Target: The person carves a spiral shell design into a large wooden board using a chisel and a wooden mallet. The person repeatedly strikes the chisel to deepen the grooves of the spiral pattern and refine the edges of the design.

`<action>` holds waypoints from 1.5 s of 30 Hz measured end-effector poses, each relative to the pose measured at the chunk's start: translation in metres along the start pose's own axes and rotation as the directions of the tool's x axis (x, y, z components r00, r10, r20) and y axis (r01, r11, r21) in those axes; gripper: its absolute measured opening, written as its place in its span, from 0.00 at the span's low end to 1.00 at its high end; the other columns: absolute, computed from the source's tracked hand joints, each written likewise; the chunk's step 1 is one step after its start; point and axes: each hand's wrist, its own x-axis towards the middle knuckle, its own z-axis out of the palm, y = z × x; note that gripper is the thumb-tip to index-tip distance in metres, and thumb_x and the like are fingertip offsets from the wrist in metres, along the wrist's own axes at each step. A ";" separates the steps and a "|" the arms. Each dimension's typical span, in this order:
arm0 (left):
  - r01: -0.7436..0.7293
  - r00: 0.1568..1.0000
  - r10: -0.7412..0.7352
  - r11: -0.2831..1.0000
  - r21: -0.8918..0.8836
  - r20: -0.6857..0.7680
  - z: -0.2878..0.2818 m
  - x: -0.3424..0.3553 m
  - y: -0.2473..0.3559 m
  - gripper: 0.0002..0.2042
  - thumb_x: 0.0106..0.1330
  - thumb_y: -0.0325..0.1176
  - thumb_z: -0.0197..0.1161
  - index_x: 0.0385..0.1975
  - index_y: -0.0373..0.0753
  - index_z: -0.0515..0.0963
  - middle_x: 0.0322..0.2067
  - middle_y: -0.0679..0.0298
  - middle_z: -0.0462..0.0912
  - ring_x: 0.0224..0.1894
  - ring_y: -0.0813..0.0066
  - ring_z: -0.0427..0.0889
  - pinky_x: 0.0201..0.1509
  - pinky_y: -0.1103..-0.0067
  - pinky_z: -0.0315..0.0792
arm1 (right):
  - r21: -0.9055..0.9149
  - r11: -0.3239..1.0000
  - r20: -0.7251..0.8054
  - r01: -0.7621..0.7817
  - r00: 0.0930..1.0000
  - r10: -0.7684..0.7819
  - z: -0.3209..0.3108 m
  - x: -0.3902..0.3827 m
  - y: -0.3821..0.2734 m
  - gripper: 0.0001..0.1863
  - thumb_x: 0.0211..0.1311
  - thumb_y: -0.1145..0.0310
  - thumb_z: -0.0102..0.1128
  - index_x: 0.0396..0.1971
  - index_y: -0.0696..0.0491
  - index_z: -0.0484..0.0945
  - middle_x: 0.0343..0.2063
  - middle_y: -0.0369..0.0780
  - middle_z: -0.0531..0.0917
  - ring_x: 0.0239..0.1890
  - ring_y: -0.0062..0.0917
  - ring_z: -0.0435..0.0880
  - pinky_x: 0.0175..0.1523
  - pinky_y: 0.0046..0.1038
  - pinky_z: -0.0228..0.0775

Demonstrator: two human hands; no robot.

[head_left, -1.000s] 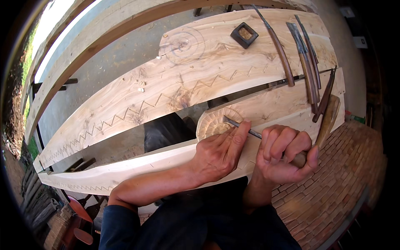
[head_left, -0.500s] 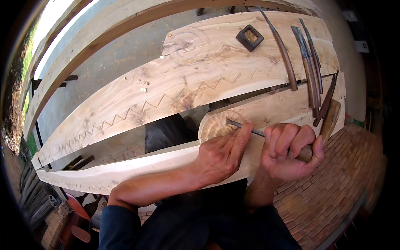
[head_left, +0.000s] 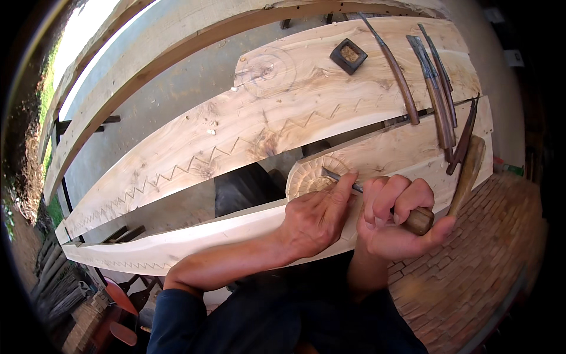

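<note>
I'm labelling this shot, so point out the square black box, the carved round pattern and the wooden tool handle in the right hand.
Square black box (head_left: 342,62), head view: its dark side wall.
Carved round pattern (head_left: 309,175), head view: its carved surface.
Wooden tool handle (head_left: 420,221), head view: its exposed end.

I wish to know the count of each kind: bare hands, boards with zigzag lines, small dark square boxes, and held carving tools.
Hands, left hand and right hand: 2
Boards, far board and near board: 2
Dark square box: 1
Held carving tool: 1
Total: 6
</note>
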 end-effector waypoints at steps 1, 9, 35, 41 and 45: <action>0.005 1.000 -0.005 1.000 -0.008 0.020 -0.004 0.001 0.001 0.33 0.59 0.23 0.73 0.68 0.25 0.75 0.27 0.62 0.86 0.23 0.70 0.85 0.27 0.75 0.78 | -0.064 0.997 0.027 0.050 0.998 -0.048 0.003 -0.001 0.003 0.38 0.77 0.26 0.44 0.24 0.49 0.63 0.14 0.36 0.70 0.11 0.19 0.55 0.21 0.25 0.49; 0.192 0.981 -0.191 0.947 -0.258 0.030 -0.047 0.003 0.020 0.22 0.71 0.30 0.67 0.63 0.29 0.80 0.42 0.53 0.91 0.40 0.61 0.92 0.43 0.71 0.84 | -0.383 0.781 0.527 0.493 0.811 -0.253 0.059 0.000 0.001 0.38 0.65 0.28 0.65 0.31 0.53 0.69 0.18 0.36 0.72 0.15 0.24 0.74 0.21 0.27 0.66; 0.714 0.697 -0.640 0.580 -0.393 0.324 -0.069 0.007 -0.011 0.15 0.83 0.35 0.62 0.59 0.32 0.85 0.55 0.58 0.91 0.59 0.71 0.86 0.70 0.73 0.74 | -0.590 0.613 0.573 0.526 0.807 -0.141 0.100 -0.004 0.081 0.26 0.63 0.52 0.78 0.24 0.52 0.71 0.16 0.38 0.73 0.16 0.28 0.79 0.24 0.32 0.75; 0.736 0.677 -0.640 0.589 -0.334 0.363 -0.070 0.010 -0.012 0.14 0.83 0.34 0.62 0.58 0.32 0.86 0.54 0.57 0.90 0.57 0.73 0.86 0.68 0.74 0.74 | -0.603 0.596 0.575 0.530 0.807 -0.136 0.097 -0.002 0.080 0.25 0.65 0.53 0.77 0.23 0.52 0.71 0.15 0.37 0.72 0.16 0.27 0.79 0.23 0.32 0.74; 0.734 0.676 -0.601 0.602 -0.315 0.427 -0.073 0.007 -0.015 0.16 0.84 0.28 0.59 0.66 0.31 0.80 0.58 0.58 0.88 0.57 0.78 0.85 0.67 0.79 0.76 | -0.619 0.587 0.573 0.522 0.811 -0.117 0.095 -0.003 0.078 0.26 0.67 0.53 0.76 0.22 0.52 0.70 0.15 0.37 0.72 0.15 0.27 0.78 0.22 0.31 0.74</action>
